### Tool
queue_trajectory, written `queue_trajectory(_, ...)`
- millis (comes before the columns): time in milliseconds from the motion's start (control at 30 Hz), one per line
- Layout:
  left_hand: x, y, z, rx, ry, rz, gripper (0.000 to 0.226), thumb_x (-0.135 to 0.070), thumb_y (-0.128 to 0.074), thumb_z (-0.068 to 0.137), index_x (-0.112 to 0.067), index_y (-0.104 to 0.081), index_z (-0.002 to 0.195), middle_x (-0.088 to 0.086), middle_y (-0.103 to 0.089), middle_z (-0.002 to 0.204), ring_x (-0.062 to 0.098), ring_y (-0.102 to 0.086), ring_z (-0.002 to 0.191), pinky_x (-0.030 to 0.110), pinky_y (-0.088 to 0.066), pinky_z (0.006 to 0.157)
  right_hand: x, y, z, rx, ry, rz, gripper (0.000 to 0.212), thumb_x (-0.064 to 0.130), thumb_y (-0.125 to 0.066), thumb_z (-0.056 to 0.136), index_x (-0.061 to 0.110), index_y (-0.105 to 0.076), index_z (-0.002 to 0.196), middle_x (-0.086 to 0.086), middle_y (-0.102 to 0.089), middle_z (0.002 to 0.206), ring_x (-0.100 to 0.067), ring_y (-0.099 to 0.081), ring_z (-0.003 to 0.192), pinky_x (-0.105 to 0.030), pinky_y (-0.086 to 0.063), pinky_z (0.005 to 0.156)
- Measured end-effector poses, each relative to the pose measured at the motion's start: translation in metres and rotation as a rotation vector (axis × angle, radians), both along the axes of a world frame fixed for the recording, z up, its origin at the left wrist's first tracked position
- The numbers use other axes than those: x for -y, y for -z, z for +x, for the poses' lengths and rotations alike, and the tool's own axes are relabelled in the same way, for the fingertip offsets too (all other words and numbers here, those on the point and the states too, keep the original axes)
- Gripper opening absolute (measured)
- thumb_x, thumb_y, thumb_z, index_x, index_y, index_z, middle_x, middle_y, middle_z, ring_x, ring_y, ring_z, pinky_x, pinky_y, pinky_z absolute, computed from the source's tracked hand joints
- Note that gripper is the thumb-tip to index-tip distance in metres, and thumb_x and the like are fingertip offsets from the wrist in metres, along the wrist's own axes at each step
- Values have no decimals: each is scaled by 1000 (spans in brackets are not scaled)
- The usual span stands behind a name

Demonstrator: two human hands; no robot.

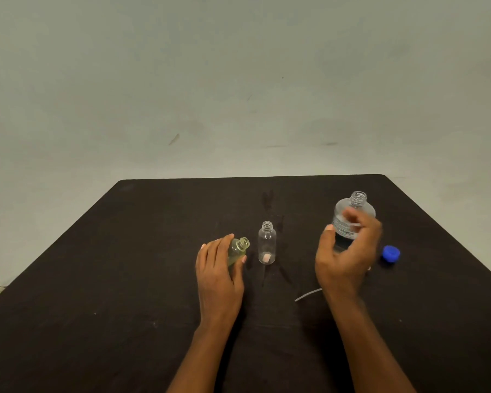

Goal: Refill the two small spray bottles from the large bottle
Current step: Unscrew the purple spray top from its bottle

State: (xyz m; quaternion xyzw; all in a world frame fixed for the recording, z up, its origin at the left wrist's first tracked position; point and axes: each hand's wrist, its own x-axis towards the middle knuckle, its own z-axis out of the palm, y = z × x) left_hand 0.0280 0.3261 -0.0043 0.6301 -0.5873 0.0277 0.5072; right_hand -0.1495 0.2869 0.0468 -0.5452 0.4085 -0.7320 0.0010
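Gripping the yellowish small bottle (237, 251) at near centre, the left hand (219, 272) steadies it while the right hand (347, 256) grasps the uncapped large bottle (352, 219) farther right, seemingly ready to tilt and pour carefully.

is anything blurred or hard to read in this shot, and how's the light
Head view: the right hand is smeared by motion at the fingers, so its grip on the large bottle is unclear; the left hand and small bottles are sharper; light is dim and even, and the label text is unreadable.
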Motion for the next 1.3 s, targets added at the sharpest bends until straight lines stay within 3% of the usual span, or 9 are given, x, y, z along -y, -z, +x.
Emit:
queue_trajectory(133,0,0,0,-5,10,2,43,-13,-67,84,-13,-56,125,-2,-61,117,16,-52,115,27,-20,115,-6,0,-8,-252,-283,332,27,-3,-54,85,18,-61,100,4,-62,89,-12,-61,82,-26,-51,74)
queue_trajectory(233,1,2,-1,-2,7,6,43,-14,-67,84,-13,-56,125,-1,-61,118,16,-51,116,29,-22,115,-18,2,-23,-611,-377,678,29,3,-56,86,26,-61,103,11,-60,96,-5,-58,93,-19,-47,81)
queue_trajectory(300,1,3,-1,-4,8,12,43,-15,-66,84,-13,-55,126,-1,-60,118,16,-51,117,29,-22,115,-24,-3,-32,-681,-394,788,27,7,-56,87,27,-60,105,13,-58,102,-1,-54,98,-12,-41,81)
queue_trajectory(533,2,1,-1,7,8,9,43,-12,-67,84,-13,-56,125,-1,-61,117,16,-52,115,22,-17,115,-29,-12,-42,-887,-491,1171,33,16,-58,90,28,-51,120,9,-52,119,-4,-51,110,-24,-44,97)
queue_trajectory(667,2,2,-1,15,-2,0,43,-12,-67,84,-12,-56,125,-1,-61,116,16,-51,114,24,-19,114,-29,-12,-41,-996,-460,1202,31,22,-62,89,30,-52,118,9,-51,121,-7,-52,109,-30,-44,99)
queue_trajectory(933,2,3,0,27,-10,-4,43,-12,-68,83,-11,-56,125,0,-62,115,16,-52,113,27,-23,113,-33,-17,-44,-1051,-445,1198,10,19,-69,86,27,-65,91,11,-51,104,-6,-53,93,-18,-46,82)
queue_trajectory(1133,0,3,0,26,-7,15,42,-13,-67,84,-11,-56,125,0,-61,115,16,-52,113,19,-16,113,-26,-12,-45,-909,-400,1145,18,13,-65,88,28,-67,79,10,-67,86,-7,-63,82,-16,-49,72)
queue_trajectory(1233,0,3,0,26,-12,19,42,-13,-67,84,-12,-56,125,0,-61,115,16,-52,113,21,-18,113,-26,-16,-41,-790,-367,977,17,13,-60,92,27,-68,86,9,-65,82,-8,-60,76,-15,-45,69)
queue_trajectory(1300,0,3,0,31,-13,17,42,-13,-67,84,-11,-56,124,0,-62,114,17,-53,112,24,-21,113,-29,-22,-37,-578,-393,816,17,12,-60,93,26,-69,90,7,-65,79,-9,-60,70,-15,-46,66)
